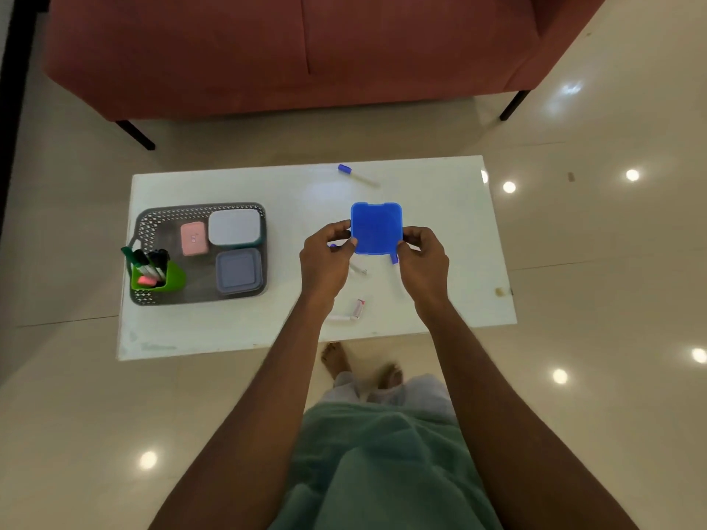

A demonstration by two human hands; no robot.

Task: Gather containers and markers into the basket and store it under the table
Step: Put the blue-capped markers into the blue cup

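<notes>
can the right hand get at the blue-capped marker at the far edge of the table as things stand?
Probably not right away: the right hand and left hand both grip the blue container. The blue-capped marker lies just beyond it with nothing between, so once freed, the path looks open.

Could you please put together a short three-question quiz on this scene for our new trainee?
1. True or false: the blue container is held by both the left hand and the right hand.
2. How many lidded boxes lie flat in the grey basket: A) one, B) three, C) five?
3. Fill the gap: the green cup in the basket holds several ____.

Key:
1. True; each hand grips one side, above the white table.
2. B: the pink box, the white box and the grey-blue box.
3. Markers.
</notes>
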